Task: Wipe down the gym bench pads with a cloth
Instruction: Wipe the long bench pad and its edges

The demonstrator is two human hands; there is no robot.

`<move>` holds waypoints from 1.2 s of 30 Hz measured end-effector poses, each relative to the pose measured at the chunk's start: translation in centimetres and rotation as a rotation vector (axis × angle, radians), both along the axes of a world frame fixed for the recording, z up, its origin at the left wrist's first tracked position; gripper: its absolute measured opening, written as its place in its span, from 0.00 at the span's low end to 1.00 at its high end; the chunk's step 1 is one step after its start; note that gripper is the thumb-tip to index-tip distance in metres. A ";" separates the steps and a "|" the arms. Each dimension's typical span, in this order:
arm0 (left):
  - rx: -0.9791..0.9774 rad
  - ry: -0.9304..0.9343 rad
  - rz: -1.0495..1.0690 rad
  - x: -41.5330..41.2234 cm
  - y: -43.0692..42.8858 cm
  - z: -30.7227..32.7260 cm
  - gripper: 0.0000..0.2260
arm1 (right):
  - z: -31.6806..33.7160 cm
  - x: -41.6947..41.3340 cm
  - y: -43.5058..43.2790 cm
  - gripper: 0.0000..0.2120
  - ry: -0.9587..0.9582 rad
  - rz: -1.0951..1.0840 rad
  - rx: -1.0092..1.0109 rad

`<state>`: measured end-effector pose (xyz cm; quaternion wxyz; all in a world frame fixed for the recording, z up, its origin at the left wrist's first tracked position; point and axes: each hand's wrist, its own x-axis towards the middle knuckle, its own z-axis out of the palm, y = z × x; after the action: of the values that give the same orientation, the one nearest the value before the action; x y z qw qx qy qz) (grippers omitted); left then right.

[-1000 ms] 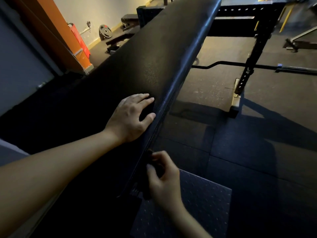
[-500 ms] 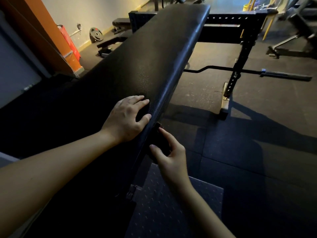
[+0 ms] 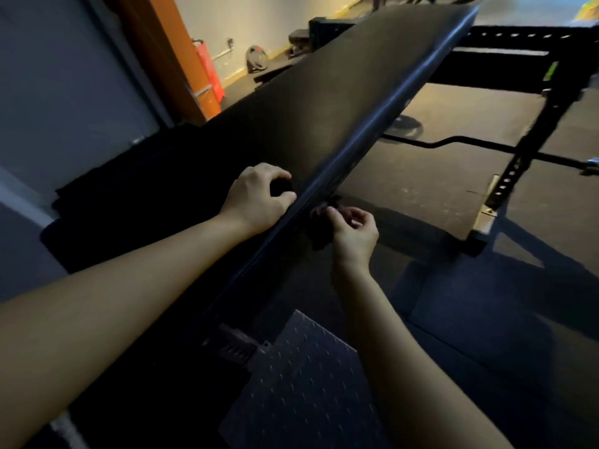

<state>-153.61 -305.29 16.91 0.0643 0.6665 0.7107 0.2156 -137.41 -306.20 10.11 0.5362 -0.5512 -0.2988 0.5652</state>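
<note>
The long black bench pad (image 3: 340, 102) runs diagonally from the lower left to the upper right. My left hand (image 3: 256, 199) rests on the pad's top by its right edge, fingers bent, thumb along the edge, nothing in it. Just below that edge, my right hand (image 3: 353, 234) pinches a dark cloth (image 3: 316, 238) against the pad's side. The cloth is hard to tell from the dark pad, and part of it is hidden by my fingers.
A studded metal plate (image 3: 291, 367) lies on the floor under the bench. A black rack upright (image 3: 518, 163) and a barbell (image 3: 453, 144) stand to the right. A weight plate (image 3: 256, 58), a red object (image 3: 207, 69) and an orange pillar (image 3: 168, 53) are at the back left.
My right hand has slid the cloth farther up along the pad's side edge. My left hand's fingers have bent from lying flat. The view has shifted.
</note>
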 end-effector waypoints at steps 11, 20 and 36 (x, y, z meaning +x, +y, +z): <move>-0.059 0.180 0.120 3.4 1.2 -0.2 0.28 | 1.2 2.6 5.5 0.16 0.170 0.113 -0.069; 0.011 0.260 0.108 3.2 1.6 -1.0 0.23 | 0.9 1.8 1.0 0.14 0.136 0.387 -0.112; 0.075 0.229 0.074 2.6 1.7 -2.0 0.23 | 0.0 2.8 14.5 0.12 0.008 0.008 0.024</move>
<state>-150.99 -303.55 14.93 -0.0501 0.6619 0.7291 0.1668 -134.57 -291.72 10.09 0.5418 -0.5413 -0.3057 0.5657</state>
